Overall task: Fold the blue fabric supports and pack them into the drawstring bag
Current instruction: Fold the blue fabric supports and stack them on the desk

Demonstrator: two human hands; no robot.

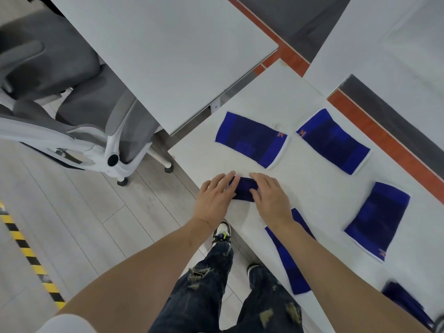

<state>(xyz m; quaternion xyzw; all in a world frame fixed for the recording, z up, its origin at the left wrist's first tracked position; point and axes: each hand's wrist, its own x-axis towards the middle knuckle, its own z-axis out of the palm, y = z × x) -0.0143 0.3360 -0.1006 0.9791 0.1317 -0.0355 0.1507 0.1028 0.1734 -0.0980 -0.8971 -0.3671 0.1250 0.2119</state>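
Observation:
A small folded blue support [243, 189] lies near the white table's left corner. My left hand [215, 198] presses its left end with straight fingers, and my right hand [270, 197] presses its right end. Flat blue supports lie beyond: one [251, 139] straight ahead, one [332, 141] to its right, one [377, 219] at the right. Another flat support [288, 258] lies partly under my right forearm. A dark blue fabric item [406, 301] sits blurred at the lower right; I cannot tell whether it is the bag.
The white table [319, 186] runs from its left corner toward the right. A second white table [168, 58] stands beyond on the left, with a grey office chair [72, 116] beside it. Yellow-black tape [28, 253] marks the floor at left.

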